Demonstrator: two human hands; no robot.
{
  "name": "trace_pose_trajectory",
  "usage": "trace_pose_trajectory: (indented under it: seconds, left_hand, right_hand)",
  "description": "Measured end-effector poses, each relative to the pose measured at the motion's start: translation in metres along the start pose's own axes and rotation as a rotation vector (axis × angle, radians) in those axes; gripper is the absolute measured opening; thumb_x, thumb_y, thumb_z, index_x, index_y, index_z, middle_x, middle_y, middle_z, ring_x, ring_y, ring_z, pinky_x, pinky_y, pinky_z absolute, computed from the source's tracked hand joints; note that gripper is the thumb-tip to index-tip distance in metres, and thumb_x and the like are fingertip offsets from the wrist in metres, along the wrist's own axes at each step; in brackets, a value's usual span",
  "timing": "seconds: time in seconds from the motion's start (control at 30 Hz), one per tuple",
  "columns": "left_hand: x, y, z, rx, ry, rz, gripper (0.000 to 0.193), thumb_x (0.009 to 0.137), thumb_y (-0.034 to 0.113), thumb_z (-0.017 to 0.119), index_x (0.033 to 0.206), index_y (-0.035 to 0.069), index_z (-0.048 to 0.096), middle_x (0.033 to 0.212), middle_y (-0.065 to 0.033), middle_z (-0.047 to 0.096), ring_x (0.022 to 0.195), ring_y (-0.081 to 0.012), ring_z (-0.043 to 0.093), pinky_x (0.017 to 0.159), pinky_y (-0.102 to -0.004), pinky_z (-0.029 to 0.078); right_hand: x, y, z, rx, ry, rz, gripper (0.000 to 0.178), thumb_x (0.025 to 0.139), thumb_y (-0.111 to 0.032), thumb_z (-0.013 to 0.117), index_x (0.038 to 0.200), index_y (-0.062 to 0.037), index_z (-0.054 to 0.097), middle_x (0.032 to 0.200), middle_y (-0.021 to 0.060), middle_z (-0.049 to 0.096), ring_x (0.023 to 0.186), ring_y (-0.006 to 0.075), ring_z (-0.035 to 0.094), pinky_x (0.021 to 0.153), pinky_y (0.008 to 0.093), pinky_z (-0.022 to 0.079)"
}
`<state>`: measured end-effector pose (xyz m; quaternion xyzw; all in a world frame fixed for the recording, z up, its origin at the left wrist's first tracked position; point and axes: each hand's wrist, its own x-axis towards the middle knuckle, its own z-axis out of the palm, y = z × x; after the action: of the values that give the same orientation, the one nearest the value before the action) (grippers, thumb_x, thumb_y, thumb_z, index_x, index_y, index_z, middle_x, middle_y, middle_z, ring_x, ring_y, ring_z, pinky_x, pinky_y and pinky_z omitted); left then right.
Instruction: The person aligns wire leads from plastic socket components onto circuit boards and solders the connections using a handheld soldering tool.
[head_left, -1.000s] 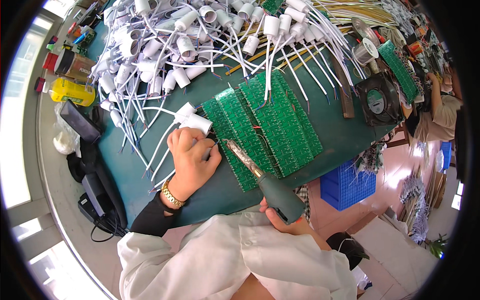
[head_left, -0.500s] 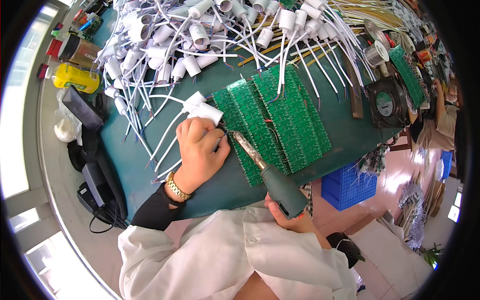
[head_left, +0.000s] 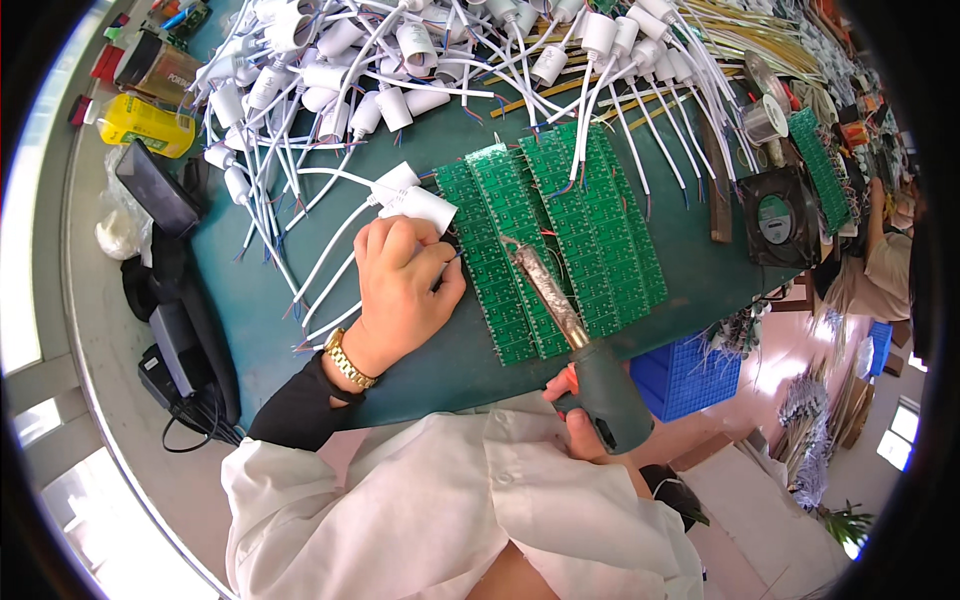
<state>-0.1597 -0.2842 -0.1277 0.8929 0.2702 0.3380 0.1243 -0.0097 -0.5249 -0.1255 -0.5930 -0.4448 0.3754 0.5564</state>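
2 hands: right grip (head_left: 590, 425) clasps soldering iron (head_left: 560, 320); left grip (head_left: 405, 285) pinches wire (head_left: 452, 258) beside it.

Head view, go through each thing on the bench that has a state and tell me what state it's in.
Left hand: closed on thin wire ends at the board edge.
Right hand: gripping the soldering iron, tip resting on the green circuit boards.
Green circuit boards: lying flat, side by side.
White capacitors: heaped, leads tangled.
Solder spool: upright.
Black fan: lying flat; spinning cannot be told.
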Motion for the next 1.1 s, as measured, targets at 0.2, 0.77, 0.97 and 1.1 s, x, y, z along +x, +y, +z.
trace_pose_trajectory:
  seconds: [0.2,0.77,0.97,1.1]
  left_hand:
    - [0.001,0.004,0.000,-0.007,-0.024,-0.007,0.022,0.061,0.001,0.074,0.080,0.007,0.066,0.093,-0.0058,0.053,0.087,-0.0269,0.051,0.078,-0.0389,0.039]
    - [-0.003,-0.006,-0.002,-0.108,-0.061,-0.063,0.021,0.061,0.004,0.077,0.078,0.013,0.067,0.092,-0.0003,0.055,0.091,-0.0238,0.051,0.083,-0.0389,0.034]
    - [-0.003,-0.006,-0.001,-0.086,-0.048,-0.052,0.022,0.060,0.004,0.077,0.077,0.013,0.067,0.090,0.0005,0.055,0.091,-0.0234,0.052,0.083,-0.0390,0.035]
    - [-0.002,-0.006,-0.001,-0.080,-0.041,-0.057,0.022,0.060,0.004,0.077,0.077,0.013,0.067,0.090,0.0005,0.055,0.091,-0.0234,0.052,0.082,-0.0390,0.035]
  right_hand:
    - [-0.010,0.003,0.007,0.211,0.072,0.117,0.030,0.083,-0.004,0.062,0.112,0.0003,0.060,0.102,0.0107,0.066,0.086,0.0183,0.067,0.073,0.0299,0.054]
    - [-0.014,0.013,0.013,0.027,-0.107,0.170,0.050,0.096,-0.040,0.056,0.129,-0.0040,0.046,0.089,0.0106,0.062,0.074,0.0140,0.055,0.066,0.0313,0.047]
    - [-0.003,0.004,0.007,-0.048,-0.204,0.238,0.040,0.096,-0.039,0.056,0.111,-0.0025,0.052,0.090,0.0095,0.062,0.079,0.0151,0.057,0.070,0.0314,0.047]
    - [-0.009,0.012,0.011,0.144,-0.147,0.364,0.035,0.095,-0.036,0.057,0.103,-0.0024,0.054,0.090,0.0096,0.061,0.080,0.0158,0.058,0.070,0.0316,0.047]
